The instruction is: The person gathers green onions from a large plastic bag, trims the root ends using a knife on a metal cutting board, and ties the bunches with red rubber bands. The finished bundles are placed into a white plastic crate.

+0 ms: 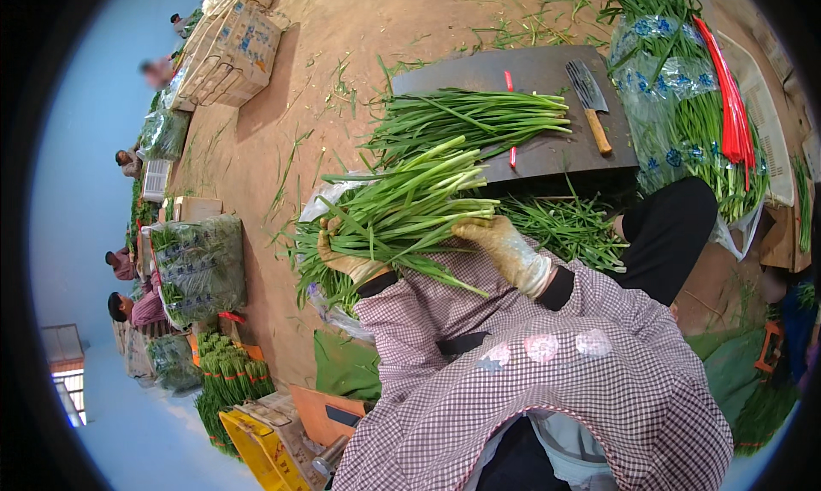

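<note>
My left hand, in a stained glove, is closed around the leafy part of a loose bunch of green garlic chives. My right hand, also gloved, touches the pale stem ends of that bunch with its fingertips; whether it grips any stems is unclear. Beyond the hands, a second pile of chives lies on a dark board, across a red strip whose two ends show. A cleaver with a wooden handle rests on the board to the right of the pile.
Plastic-wrapped chives with red strips on top stand at the right. Loose chives lie below the board. More lie in a plastic bag beside my left hand. Crates, tied bundles and several people are at the left.
</note>
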A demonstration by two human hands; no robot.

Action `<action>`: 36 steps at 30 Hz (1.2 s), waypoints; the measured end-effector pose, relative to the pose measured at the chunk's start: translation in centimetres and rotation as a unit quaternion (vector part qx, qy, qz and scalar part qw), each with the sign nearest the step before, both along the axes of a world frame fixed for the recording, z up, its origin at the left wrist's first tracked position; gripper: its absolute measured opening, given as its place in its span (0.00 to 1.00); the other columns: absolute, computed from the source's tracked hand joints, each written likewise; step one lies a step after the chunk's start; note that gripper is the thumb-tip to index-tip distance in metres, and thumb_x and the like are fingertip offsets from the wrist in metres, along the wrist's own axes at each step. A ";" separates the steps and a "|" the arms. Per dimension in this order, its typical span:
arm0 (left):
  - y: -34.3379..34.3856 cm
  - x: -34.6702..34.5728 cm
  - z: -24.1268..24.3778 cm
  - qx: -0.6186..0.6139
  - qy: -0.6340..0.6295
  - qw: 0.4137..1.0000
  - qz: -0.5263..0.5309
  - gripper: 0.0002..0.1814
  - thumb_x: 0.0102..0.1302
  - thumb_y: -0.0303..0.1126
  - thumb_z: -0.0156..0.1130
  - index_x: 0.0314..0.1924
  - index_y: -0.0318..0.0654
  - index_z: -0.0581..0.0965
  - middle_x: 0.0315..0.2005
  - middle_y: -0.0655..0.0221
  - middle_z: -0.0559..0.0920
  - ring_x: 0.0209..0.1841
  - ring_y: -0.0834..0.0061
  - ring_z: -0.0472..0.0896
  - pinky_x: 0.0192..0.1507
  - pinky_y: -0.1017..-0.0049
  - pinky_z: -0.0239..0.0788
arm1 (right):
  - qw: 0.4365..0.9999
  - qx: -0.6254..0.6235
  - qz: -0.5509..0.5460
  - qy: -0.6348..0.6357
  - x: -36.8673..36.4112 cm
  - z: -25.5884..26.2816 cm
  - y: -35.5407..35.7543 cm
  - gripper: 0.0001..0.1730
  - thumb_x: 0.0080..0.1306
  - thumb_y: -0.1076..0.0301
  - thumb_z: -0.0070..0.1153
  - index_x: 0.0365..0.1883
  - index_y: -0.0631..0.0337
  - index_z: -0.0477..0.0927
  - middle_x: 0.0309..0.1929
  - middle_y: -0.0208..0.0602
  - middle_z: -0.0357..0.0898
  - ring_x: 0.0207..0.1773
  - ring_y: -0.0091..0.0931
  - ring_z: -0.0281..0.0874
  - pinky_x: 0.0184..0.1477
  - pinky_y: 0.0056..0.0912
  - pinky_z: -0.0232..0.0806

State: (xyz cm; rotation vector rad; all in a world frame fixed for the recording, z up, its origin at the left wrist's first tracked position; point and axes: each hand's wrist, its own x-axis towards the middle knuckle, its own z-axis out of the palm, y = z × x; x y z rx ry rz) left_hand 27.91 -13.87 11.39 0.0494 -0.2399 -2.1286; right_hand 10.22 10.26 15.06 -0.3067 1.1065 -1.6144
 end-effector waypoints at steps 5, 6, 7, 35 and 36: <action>0.1 0.7 -0.2 -0.004 0.069 0.996 -0.050 0.15 0.73 0.37 0.54 0.50 0.40 0.82 0.39 0.71 0.83 0.40 0.70 0.82 0.47 0.64 0.79 | 0.968 -0.048 -0.072 0.237 -1.8 -1.4 3.6 0.15 0.71 0.65 0.62 0.51 0.65 0.85 0.48 0.36 0.87 0.55 0.26 0.81 0.64 0.30 0.70; -0.5 1.3 -1.2 0.039 0.055 0.998 -0.016 0.15 0.72 0.37 0.55 0.51 0.39 0.82 0.40 0.71 0.83 0.40 0.70 0.82 0.47 0.62 0.78 | 0.948 -0.051 -0.089 0.301 -2.6 -1.3 4.7 0.16 0.71 0.63 0.62 0.51 0.66 0.85 0.45 0.36 0.87 0.53 0.25 0.82 0.63 0.29 0.71; -0.2 1.4 -0.9 0.026 0.013 0.999 0.017 0.15 0.72 0.37 0.55 0.51 0.39 0.82 0.40 0.70 0.84 0.41 0.70 0.83 0.48 0.60 0.78 | 0.988 0.024 -0.090 0.122 -3.8 -0.5 6.5 0.14 0.72 0.64 0.61 0.50 0.63 0.86 0.45 0.37 0.87 0.51 0.25 0.83 0.61 0.31 0.72; 1.4 -0.6 2.8 -0.009 -0.049 0.996 0.075 0.14 0.66 0.35 0.62 0.48 0.38 0.76 0.25 0.75 0.73 0.31 0.74 0.72 0.46 0.69 0.70 | 0.630 0.048 -0.095 0.769 -4.2 5.5 5.2 0.16 0.63 0.57 0.68 0.44 0.56 0.83 0.41 0.35 0.82 0.44 0.33 0.80 0.50 0.43 0.71; 1.3 -0.6 2.7 -0.012 -0.044 0.997 0.069 0.14 0.66 0.36 0.62 0.48 0.38 0.76 0.25 0.74 0.73 0.31 0.74 0.72 0.45 0.70 0.70 | 0.631 -0.017 -0.102 0.769 -3.5 6.4 3.7 0.16 0.62 0.57 0.69 0.43 0.55 0.83 0.41 0.35 0.81 0.44 0.33 0.80 0.50 0.44 0.70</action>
